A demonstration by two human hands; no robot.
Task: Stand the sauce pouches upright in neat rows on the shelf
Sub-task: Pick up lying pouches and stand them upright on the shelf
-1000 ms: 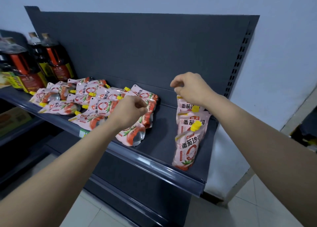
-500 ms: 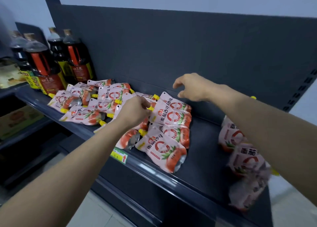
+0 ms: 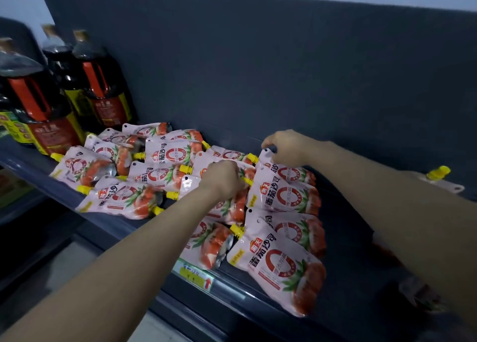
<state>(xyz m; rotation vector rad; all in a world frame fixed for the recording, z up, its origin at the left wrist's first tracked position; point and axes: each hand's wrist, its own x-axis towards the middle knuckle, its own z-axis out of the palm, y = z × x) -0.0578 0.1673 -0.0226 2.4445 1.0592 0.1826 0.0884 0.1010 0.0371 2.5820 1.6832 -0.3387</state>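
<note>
Several pink tomato sauce pouches (image 3: 281, 264) with yellow spouts lie flat in a loose, overlapping pile on the dark grey shelf (image 3: 348, 277). My left hand (image 3: 223, 179) sits in the middle of the pile, fingers curled round a pouch (image 3: 232, 207) near its yellow spout. My right hand (image 3: 286, 148) is at the back of the pile and pinches the top corner of the rearmost pouch (image 3: 291, 172). At the far right, a pouch with a yellow cap (image 3: 438, 172) stands up; my right forearm hides most of that row.
Large dark sauce bottles (image 3: 100, 88) with red handles stand at the shelf's left end, touching the pile. The grey back panel (image 3: 258, 70) rises right behind the pouches. A yellow price label (image 3: 196, 277) sits on the shelf's front rail. Lower shelves show at the left.
My right hand left the standing pouches at the right and dropped onto the pile's rear pouch. The view swung left and closer. My left hand stayed on the pile.
</note>
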